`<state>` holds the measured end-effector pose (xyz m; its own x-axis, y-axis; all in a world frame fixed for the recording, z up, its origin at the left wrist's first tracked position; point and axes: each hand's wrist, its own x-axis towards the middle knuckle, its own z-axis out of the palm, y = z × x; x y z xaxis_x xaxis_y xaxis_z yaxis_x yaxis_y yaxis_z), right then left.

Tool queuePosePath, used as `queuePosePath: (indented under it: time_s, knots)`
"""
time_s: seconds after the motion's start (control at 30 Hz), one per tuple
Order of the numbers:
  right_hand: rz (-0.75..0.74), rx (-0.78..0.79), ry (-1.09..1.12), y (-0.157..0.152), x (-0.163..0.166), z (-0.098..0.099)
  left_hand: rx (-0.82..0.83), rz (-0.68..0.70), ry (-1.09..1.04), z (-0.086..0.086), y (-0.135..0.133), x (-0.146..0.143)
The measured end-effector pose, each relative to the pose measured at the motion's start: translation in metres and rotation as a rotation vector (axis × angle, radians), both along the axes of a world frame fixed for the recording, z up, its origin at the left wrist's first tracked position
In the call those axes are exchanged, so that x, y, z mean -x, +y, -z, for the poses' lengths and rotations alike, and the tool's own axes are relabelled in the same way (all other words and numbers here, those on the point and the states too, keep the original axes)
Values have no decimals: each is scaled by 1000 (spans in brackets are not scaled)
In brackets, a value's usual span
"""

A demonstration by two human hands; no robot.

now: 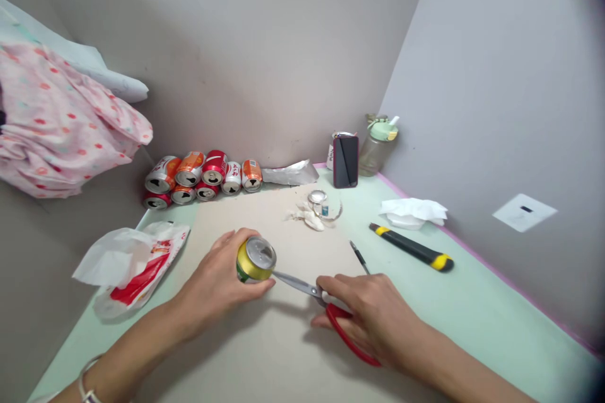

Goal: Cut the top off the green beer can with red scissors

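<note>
My left hand (215, 283) is wrapped round a yellow-green drink can (255, 259) lying on its side, its silver top facing me. My right hand (373, 318) grips red-handled scissors (326, 312). The scissor blades point left and their tips touch the can near its top rim. Both hands rest over a beige board (283, 352) on the pale green table (472, 315).
Several red and orange cans (203, 177) are stacked against the back wall. A white and red plastic bag (130, 264) lies at left. A yellow-black utility knife (411, 246), a pen (359, 256), crumpled tissue (412, 211), a phone (346, 160), a bottle (378, 145) and metal scraps (316, 211) sit beyond.
</note>
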<state>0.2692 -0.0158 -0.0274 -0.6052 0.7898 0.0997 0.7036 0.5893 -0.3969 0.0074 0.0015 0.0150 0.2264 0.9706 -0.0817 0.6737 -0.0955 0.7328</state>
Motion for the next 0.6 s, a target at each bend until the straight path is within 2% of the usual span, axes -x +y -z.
queuePosePath:
  time_s: [0.03, 0.1, 0.23, 0.33, 0.4, 0.53, 0.6]
  knots:
    - [20, -32, -22, 0, 0, 3, -55, -51, 30, 1, -1, -2]
    - [25, -32, -22, 1, 0, 5, -41, -68, 9, 1, -2, -4]
    - [-5, 68, 86, 4, 0, -3, 180, 85, -185, -5, -2, 2]
    - [-34, 137, 132, 5, 0, -9, 245, 152, -250, -8, 0, 5]
    - [-29, 147, 123, 4, 0, -9, 233, 119, -206, -7, 0, 3]
    - [38, 107, 91, 3, 2, -6, 74, -26, -48, -5, -2, -3]
    - [26, 143, 128, 1, 2, -8, 108, 11, -101, -5, -3, -3]
